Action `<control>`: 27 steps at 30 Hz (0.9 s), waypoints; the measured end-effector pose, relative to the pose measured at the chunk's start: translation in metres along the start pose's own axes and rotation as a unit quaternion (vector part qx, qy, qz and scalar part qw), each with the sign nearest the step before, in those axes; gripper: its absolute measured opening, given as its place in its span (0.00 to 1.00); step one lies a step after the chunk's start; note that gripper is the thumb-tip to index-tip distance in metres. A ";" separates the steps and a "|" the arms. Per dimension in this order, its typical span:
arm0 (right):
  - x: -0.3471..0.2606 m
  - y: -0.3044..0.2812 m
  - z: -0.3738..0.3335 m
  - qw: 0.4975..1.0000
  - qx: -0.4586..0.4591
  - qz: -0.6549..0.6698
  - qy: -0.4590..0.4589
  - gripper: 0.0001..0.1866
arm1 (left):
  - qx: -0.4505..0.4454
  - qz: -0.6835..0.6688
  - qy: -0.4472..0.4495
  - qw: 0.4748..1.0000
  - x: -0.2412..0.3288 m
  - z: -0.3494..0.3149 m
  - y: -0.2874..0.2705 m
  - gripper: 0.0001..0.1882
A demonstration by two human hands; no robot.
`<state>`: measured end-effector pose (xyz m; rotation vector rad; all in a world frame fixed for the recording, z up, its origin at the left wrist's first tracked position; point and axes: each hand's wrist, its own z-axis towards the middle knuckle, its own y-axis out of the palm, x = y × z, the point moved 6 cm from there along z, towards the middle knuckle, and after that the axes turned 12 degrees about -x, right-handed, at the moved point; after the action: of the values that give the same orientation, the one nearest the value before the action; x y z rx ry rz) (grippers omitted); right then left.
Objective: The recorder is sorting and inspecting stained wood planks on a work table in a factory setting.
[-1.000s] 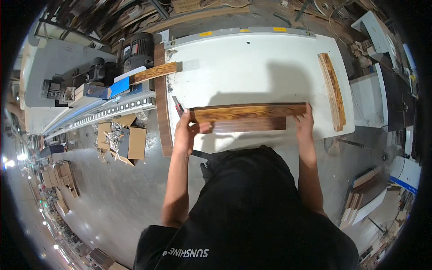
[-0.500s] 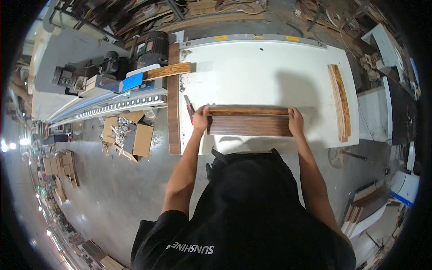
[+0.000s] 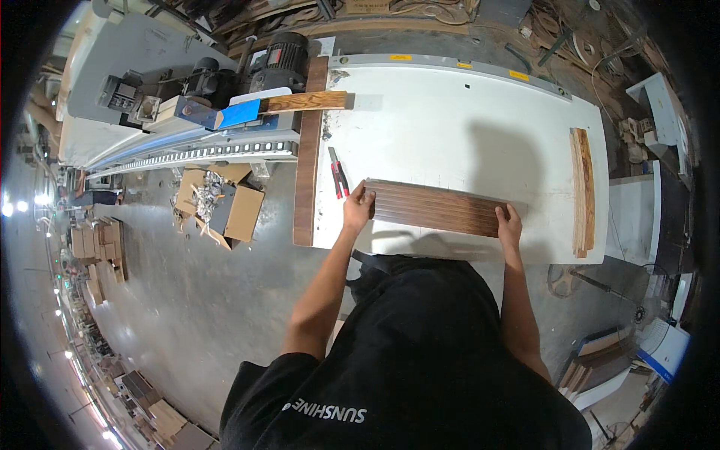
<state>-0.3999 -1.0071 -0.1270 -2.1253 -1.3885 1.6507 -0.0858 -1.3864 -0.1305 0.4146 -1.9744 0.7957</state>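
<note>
A row of several dark brown wood-grain strips (image 3: 439, 208) lies side by side like one board, over the near part of the white worktable (image 3: 420, 112). My left hand (image 3: 358, 207) is closed around their left end, thumb on the near side. At the right end my right hand (image 3: 509, 227) grips them with bent fingers. The row slants slightly, its right end nearer to me. Just beyond my left hand lies a utility knife (image 3: 339, 174) with a red and black handle. Whether the strips touch the tabletop is hard to make out.
Upright-grained wood strips (image 3: 581, 193) lie along the table's right side. At left stands a machine with a motor (image 3: 281, 61) and a conveyor chain (image 3: 217, 152); a wood strip (image 3: 307, 101) sticks out from it. A cardboard box (image 3: 241, 214) of scraps sits on the floor.
The row of strips has turned, its right end coming nearer to me. The lighter grained face along its far edge no longer shows. My view has shifted a little.
</note>
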 end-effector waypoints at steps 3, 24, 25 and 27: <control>-0.004 0.007 -0.002 1.000 0.003 -0.020 -0.009 0.37 | -0.038 -0.038 -0.024 0.998 0.003 -0.001 0.001 0.32; -0.013 -0.037 -0.081 0.978 0.170 0.044 -0.110 0.19 | 0.135 -0.444 -0.120 0.878 -0.021 0.226 -0.148 0.17; -0.004 -0.042 -0.096 0.978 0.175 0.049 -0.100 0.18 | 0.113 -0.448 -0.124 0.878 -0.005 0.241 -0.133 0.18; -0.009 -0.051 -0.112 0.977 0.179 0.059 -0.101 0.16 | 0.085 -0.485 -0.092 0.866 0.000 0.271 -0.135 0.19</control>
<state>-0.3388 -0.9374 -0.0459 -1.9067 -0.9269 2.0307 -0.1828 -1.6692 -0.1767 1.4829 -1.5421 0.2609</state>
